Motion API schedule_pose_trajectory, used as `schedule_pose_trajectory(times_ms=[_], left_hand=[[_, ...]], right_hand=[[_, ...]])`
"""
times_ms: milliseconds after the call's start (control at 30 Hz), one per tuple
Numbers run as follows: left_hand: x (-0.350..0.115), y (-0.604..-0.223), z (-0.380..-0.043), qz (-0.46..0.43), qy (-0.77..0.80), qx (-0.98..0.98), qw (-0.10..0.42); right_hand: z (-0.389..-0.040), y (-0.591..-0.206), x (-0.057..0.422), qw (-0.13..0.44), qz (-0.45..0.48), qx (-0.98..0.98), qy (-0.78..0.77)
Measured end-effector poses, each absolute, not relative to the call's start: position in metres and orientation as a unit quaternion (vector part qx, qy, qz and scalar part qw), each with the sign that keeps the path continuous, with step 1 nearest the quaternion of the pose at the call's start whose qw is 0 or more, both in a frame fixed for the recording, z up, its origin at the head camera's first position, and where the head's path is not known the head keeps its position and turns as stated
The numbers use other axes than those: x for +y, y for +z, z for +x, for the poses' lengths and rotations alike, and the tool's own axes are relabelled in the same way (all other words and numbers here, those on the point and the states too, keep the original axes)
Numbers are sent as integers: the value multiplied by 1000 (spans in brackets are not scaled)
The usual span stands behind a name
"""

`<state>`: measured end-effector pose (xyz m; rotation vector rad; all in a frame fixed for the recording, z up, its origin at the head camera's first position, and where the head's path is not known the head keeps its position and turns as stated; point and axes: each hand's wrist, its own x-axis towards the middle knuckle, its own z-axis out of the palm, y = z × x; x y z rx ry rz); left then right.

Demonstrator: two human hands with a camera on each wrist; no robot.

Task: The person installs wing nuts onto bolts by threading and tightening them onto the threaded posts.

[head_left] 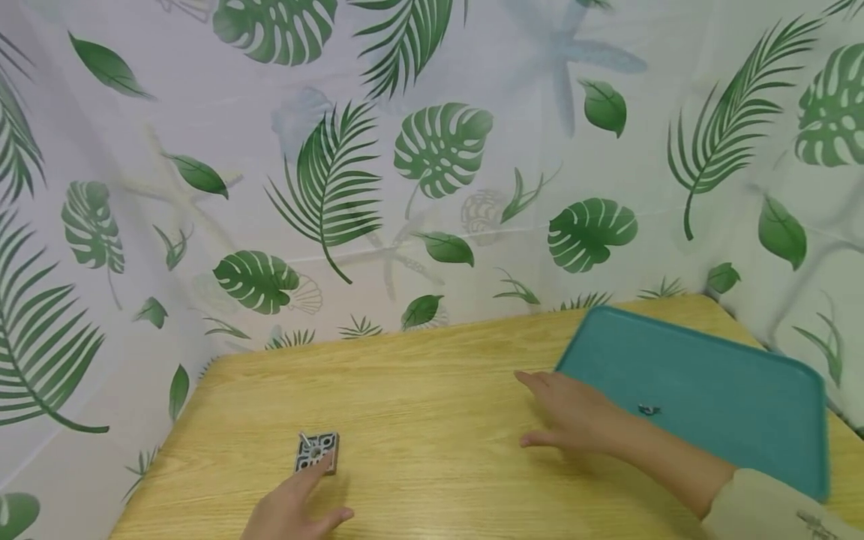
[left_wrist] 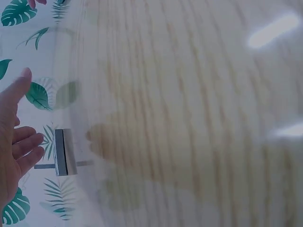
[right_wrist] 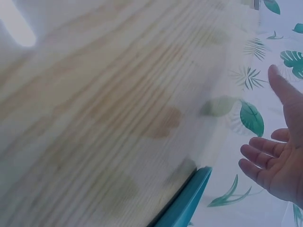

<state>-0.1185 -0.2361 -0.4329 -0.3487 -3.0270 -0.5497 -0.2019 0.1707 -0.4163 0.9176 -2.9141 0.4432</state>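
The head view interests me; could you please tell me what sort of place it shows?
Probably an indoor work corner, perhaps set up for recording: a wood-grain table stands before a leaf-printed backdrop, with a teal tray and a small metal plate on it.

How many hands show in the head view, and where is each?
2: the left hand by the metal block, and the right hand near the teal tray.
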Motion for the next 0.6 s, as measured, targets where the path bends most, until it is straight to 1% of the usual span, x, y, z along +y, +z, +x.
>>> schedule_pose_trajectory(times_ms=[200,300,467,600], left_hand=[[-248,-435,-119,-84,-190,-978,14],[-253,-437,-118,-67,-200,-977,16],[-261,-438,-117,-42,-230,-971,46],[-266,-439,-119,-25,-279,-956,89]], right_hand=[[-207,-415,152,-28,257,-945,200],[-208,-416,144,-46,251,-940,228],[-207,-421,133,-57,247,-930,267],[-207,-424,126,-68,231,-925,294]])
